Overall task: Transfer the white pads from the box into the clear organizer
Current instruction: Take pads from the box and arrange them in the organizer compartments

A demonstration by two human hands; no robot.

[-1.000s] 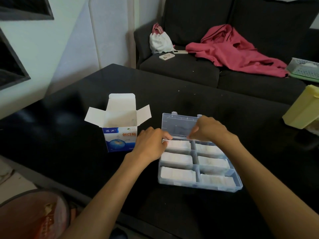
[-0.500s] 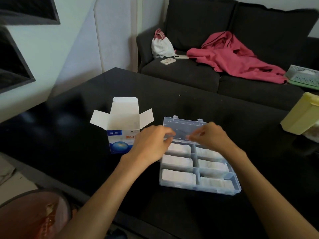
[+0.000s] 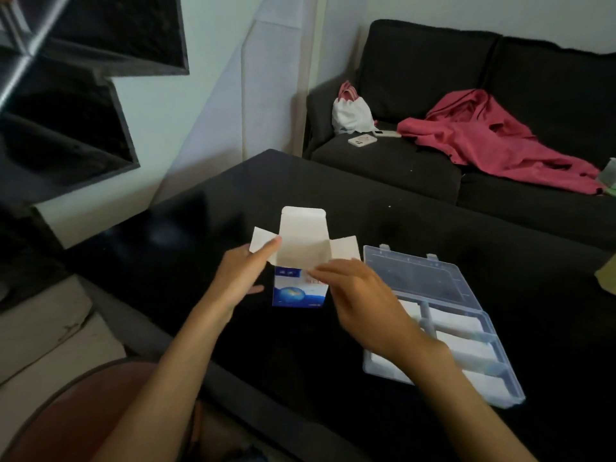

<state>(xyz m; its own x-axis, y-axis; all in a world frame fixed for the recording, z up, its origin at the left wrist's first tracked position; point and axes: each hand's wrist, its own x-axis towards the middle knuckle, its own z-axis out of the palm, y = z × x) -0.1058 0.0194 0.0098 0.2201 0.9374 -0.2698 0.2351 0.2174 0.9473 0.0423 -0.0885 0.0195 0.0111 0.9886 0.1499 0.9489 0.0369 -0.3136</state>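
- Both hands have left the clear organizer (image 3: 443, 328) for the box (image 3: 298, 281) just left of it.
- Left hand (image 3: 240, 278), fingers straight, touches a flap; right hand (image 3: 360, 301) hangs relaxed, holding nothing.
- White pads (image 3: 456, 323) fill the organizer; probably checking for leftovers.

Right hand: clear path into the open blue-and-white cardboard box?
Probably yes. The right hand already hovers at the blue-and-white cardboard box, whose flaps stand open; only the left hand at the left flap is near.
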